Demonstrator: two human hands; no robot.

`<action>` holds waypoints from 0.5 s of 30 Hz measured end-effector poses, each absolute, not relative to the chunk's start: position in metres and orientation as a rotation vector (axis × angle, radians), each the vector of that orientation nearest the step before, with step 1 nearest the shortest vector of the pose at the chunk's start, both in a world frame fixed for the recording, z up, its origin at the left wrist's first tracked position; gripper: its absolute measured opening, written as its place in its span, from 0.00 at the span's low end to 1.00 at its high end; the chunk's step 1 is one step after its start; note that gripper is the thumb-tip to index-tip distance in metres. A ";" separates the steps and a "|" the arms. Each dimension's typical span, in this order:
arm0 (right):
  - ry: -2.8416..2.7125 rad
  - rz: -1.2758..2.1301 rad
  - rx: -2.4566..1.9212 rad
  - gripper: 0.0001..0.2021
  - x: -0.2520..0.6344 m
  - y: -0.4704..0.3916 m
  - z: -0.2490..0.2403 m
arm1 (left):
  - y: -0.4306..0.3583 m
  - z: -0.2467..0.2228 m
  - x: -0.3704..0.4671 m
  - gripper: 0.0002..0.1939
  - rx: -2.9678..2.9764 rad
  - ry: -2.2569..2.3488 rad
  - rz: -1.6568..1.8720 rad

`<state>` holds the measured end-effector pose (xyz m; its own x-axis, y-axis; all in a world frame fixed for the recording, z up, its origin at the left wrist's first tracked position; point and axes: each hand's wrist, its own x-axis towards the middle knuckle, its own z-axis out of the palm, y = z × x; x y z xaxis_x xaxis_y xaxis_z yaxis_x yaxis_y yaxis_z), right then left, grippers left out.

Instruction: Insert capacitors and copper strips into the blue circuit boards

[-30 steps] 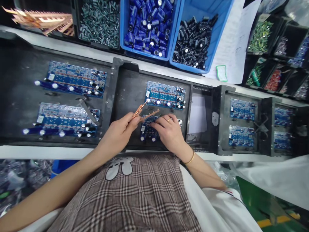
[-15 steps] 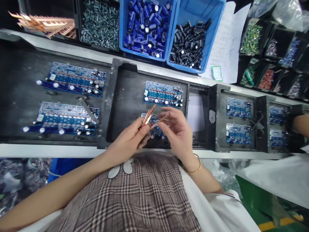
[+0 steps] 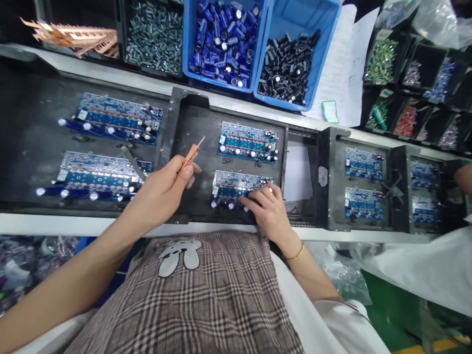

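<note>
My left hand (image 3: 167, 187) is closed around a small bundle of copper strips (image 3: 190, 155), which point up and to the right above the black tray. My right hand (image 3: 269, 209) rests over the right part of the lower blue circuit board (image 3: 236, 178), its fingers bent down against it. What those fingers hold, if anything, is hidden beneath them. Just beyond lies the upper circuit board (image 3: 249, 132), with a copper-coloured line along it and several capacitors standing on its near side.
Blue bins of blue capacitors (image 3: 224, 44) and black capacitors (image 3: 285, 69) stand behind the tray. More copper strips (image 3: 81, 39) lie at the back left. Other trays hold circuit boards (image 3: 114, 118) on both sides. A co-worker's arm (image 3: 463, 178) shows at the far right.
My hands have moved apart. The left has gone left with the copper strips; the right, which was holding one copper strip, has come down onto the lower board.
</note>
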<state>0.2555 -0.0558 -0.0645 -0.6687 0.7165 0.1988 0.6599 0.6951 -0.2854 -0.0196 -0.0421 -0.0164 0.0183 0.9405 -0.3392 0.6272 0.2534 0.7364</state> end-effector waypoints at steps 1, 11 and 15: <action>-2.618 0.283 -1.091 0.14 0.254 -0.055 -0.066 | -0.042 -0.014 -0.023 0.18 1.482 1.736 0.429; -1.913 0.502 -1.719 0.23 0.279 -0.049 -0.058 | -0.047 -0.016 -0.042 0.32 1.659 2.385 -0.089; -1.358 1.196 -1.809 0.39 0.287 -0.044 -0.069 | -0.045 -0.030 -0.040 0.20 1.650 2.454 0.050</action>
<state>0.2869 -0.0442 -0.0687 0.0819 0.9458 -0.3142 0.4314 -0.3179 -0.8443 -0.0395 -0.0453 -0.0300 -0.3656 0.9212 -0.1331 0.9151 0.3819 0.1296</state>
